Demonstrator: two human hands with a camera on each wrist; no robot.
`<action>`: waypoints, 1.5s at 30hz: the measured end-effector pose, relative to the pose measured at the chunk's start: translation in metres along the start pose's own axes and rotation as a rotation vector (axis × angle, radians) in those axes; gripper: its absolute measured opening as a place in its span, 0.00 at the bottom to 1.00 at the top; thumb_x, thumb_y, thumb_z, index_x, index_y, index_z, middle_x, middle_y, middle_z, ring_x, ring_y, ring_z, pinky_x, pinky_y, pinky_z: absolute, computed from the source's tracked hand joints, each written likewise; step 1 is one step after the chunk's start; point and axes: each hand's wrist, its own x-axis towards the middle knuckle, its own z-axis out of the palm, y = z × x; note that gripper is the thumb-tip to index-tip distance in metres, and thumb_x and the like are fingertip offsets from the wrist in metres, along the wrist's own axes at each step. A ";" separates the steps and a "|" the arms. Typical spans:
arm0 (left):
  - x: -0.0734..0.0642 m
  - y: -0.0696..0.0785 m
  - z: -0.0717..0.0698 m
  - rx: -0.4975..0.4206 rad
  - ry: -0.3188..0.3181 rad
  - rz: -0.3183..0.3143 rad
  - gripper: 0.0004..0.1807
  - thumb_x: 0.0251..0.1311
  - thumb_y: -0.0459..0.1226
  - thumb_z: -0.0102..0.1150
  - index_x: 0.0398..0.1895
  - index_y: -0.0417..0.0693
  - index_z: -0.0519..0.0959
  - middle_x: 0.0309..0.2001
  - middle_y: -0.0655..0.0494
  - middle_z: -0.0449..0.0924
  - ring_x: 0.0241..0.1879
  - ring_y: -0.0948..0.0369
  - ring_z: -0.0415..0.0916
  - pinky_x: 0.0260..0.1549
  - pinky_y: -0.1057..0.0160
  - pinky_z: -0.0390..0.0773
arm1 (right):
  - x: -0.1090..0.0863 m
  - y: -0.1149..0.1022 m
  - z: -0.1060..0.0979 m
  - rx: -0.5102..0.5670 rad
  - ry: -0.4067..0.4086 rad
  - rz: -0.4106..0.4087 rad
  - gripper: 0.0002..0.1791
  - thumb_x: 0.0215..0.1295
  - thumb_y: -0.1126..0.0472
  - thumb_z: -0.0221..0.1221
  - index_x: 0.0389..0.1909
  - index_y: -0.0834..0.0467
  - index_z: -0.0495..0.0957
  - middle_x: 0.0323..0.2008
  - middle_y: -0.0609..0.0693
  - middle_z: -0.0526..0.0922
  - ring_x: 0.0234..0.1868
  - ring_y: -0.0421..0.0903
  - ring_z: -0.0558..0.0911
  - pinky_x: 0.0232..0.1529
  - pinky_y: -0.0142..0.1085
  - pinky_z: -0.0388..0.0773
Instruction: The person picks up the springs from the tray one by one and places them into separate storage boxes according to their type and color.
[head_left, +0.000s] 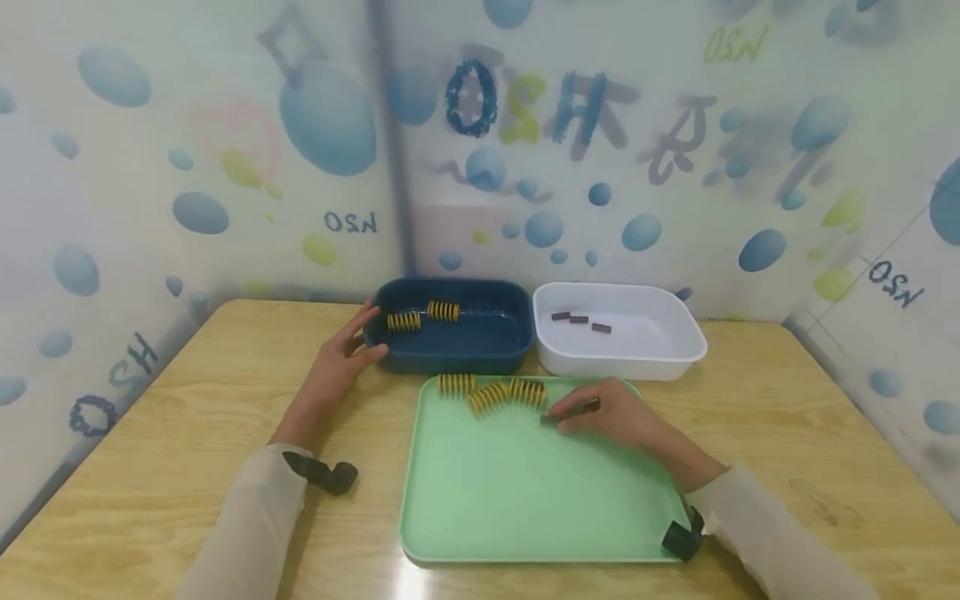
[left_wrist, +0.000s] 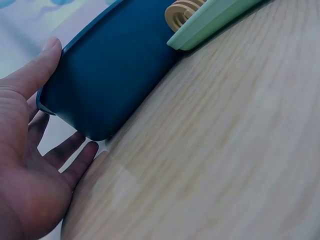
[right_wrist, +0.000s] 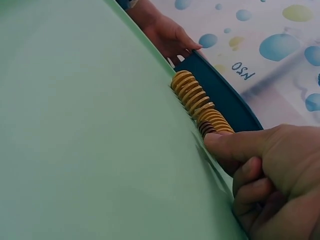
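Note:
My left hand (head_left: 335, 367) rests against the left end of a dark blue basin (head_left: 450, 364), thumb at its rim and the other fingers loosely spread along its end wall, as the left wrist view shows. Two yellow coil springs (head_left: 443, 311) lie inside that basin. Over the far edge of a green tray (head_left: 525, 500), my right hand (head_left: 611, 412) pinches a small dark spring (right_wrist: 206, 129) between thumb and fingers. Its far part is hidden by the fingers. Another dark piece (head_left: 591, 406) shows beside the fingers. Three yellow springs (head_left: 489, 397) lie along the tray's far edge.
A white basin (head_left: 622, 367) stands right of the blue one, with three small dark springs (head_left: 579, 320) in it. Everything stands on a wooden table (head_left: 787, 433), with a patterned wall (head_left: 480, 242) close behind the basins.

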 end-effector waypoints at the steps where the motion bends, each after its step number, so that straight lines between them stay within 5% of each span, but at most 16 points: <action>1: 0.000 0.000 0.000 -0.001 0.001 -0.002 0.35 0.64 0.33 0.58 0.73 0.49 0.58 0.75 0.63 0.43 0.68 0.40 0.51 0.64 0.45 0.55 | 0.001 0.001 0.000 0.010 -0.004 -0.002 0.11 0.54 0.57 0.70 0.39 0.48 0.87 0.39 0.42 0.86 0.45 0.41 0.82 0.46 0.35 0.78; 14: -0.003 0.001 -0.006 0.021 0.007 0.016 0.36 0.64 0.34 0.59 0.73 0.45 0.57 0.76 0.60 0.43 0.68 0.38 0.50 0.64 0.43 0.53 | 0.002 -0.014 -0.013 0.032 0.013 -0.072 0.12 0.56 0.58 0.68 0.41 0.53 0.86 0.41 0.45 0.86 0.46 0.45 0.81 0.41 0.33 0.79; 23: -0.003 0.002 -0.008 0.027 0.012 0.009 0.35 0.65 0.37 0.59 0.73 0.47 0.57 0.75 0.63 0.43 0.68 0.41 0.52 0.64 0.43 0.55 | -0.002 -0.026 -0.022 -0.014 0.022 -0.116 0.10 0.57 0.57 0.68 0.41 0.48 0.86 0.40 0.41 0.85 0.30 0.46 0.74 0.23 0.29 0.66; 39: -0.002 0.002 -0.004 0.015 0.009 0.036 0.35 0.64 0.35 0.59 0.73 0.44 0.58 0.76 0.60 0.44 0.68 0.39 0.50 0.65 0.43 0.52 | -0.009 -0.029 -0.050 -0.021 0.126 -0.099 0.10 0.58 0.61 0.67 0.42 0.50 0.85 0.32 0.45 0.83 0.21 0.44 0.68 0.20 0.31 0.61; 45: -0.001 0.002 0.001 0.000 -0.001 0.034 0.34 0.65 0.34 0.58 0.73 0.45 0.58 0.75 0.61 0.44 0.69 0.40 0.50 0.65 0.45 0.52 | -0.009 -0.026 -0.067 -0.032 0.211 -0.059 0.11 0.57 0.59 0.68 0.42 0.51 0.86 0.34 0.49 0.83 0.25 0.44 0.72 0.24 0.29 0.69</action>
